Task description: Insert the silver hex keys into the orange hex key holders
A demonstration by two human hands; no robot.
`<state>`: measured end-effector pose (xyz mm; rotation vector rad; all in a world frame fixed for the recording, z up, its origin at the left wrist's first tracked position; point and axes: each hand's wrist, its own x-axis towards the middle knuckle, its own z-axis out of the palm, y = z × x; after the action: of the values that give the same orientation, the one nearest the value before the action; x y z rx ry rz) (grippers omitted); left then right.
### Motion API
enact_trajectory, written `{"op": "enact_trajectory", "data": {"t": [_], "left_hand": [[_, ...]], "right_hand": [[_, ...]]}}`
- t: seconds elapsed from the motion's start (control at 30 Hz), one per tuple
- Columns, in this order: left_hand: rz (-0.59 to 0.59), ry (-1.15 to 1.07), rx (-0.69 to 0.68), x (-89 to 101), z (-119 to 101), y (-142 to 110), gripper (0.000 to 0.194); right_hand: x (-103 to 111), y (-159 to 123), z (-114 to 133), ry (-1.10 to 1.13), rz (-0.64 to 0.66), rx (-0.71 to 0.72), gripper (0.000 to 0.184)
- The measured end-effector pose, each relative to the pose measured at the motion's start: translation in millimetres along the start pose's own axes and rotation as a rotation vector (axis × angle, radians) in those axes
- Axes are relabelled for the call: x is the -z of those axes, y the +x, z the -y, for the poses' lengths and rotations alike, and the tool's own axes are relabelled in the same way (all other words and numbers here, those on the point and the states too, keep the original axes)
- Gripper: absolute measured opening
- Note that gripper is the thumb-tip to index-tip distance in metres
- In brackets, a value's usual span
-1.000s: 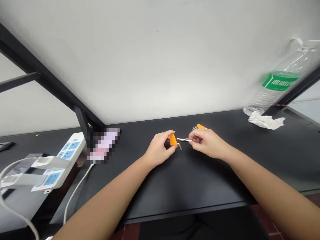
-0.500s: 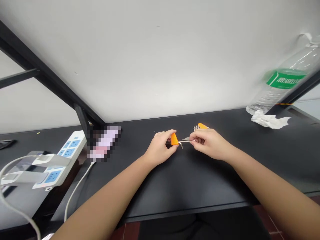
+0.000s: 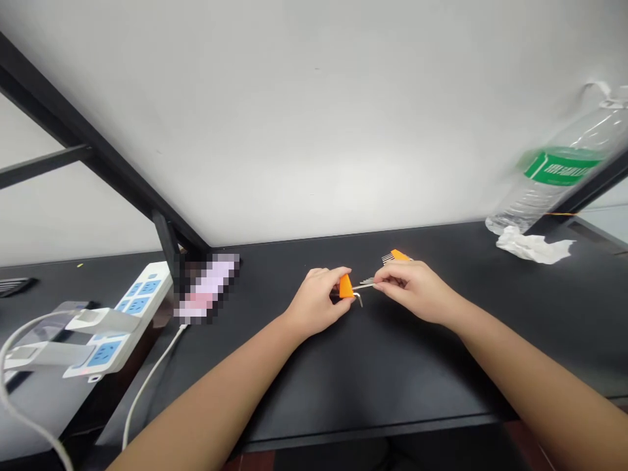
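Note:
My left hand (image 3: 321, 299) is closed around an orange hex key holder (image 3: 346, 286) just above the black table. A bent hex key (image 3: 360, 299) sticks out of the holder's lower right side. My right hand (image 3: 415, 286) pinches another hex key (image 3: 364, 286), held nearly level, with its far end at the holder's right face; whether it is inside a hole I cannot tell. Several loose hex keys (image 3: 367, 280) lie just behind it, partly hidden by my right fingers. Beyond that hand rests a second orange holder (image 3: 401, 254) with several thin keys, partly covered.
A large plastic bottle (image 3: 554, 170) with a green label leans at the right, crumpled tissue (image 3: 534, 246) before it. To the left are a pixelated phone-like object (image 3: 209, 288) on a white cable (image 3: 152, 379), a power strip (image 3: 142, 294) with plugs, and a black metal frame (image 3: 122, 190).
The hex key in my right hand has come up to the orange holder, closing the small gap. My left hand keeps its hold. The whole view has shifted slightly.

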<state>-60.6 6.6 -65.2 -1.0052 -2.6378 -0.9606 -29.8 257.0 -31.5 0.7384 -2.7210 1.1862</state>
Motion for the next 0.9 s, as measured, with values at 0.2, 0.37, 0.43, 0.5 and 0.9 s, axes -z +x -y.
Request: {"op": "enact_trajectory", "data": {"t": [0.2,0.37,0.43,0.5,0.9], "left_hand": [[-0.020,-0.011,-0.015,-2.0,-1,-1,0.045],[-0.053,0.015,-0.033,-1.5,-5,-2,0.045],[-0.065,0.010,-0.056,-1.9,-6,-2,0.043],[-0.091,-0.001,-0.082,-2.0,-7,-3,0.043],[-0.326,-0.074,-0.080,-2.0,-6,-3,0.045]], "right_hand": [[-7,1,0,0.031,0.030,0.002,0.015],[-19,3,0,0.352,0.073,-0.162,0.010],[-20,4,1,0.444,0.100,-0.199,0.010],[-20,4,2,0.511,0.126,-0.208,0.012],[-33,5,-4,1.167,0.281,-0.268,0.032]]}}
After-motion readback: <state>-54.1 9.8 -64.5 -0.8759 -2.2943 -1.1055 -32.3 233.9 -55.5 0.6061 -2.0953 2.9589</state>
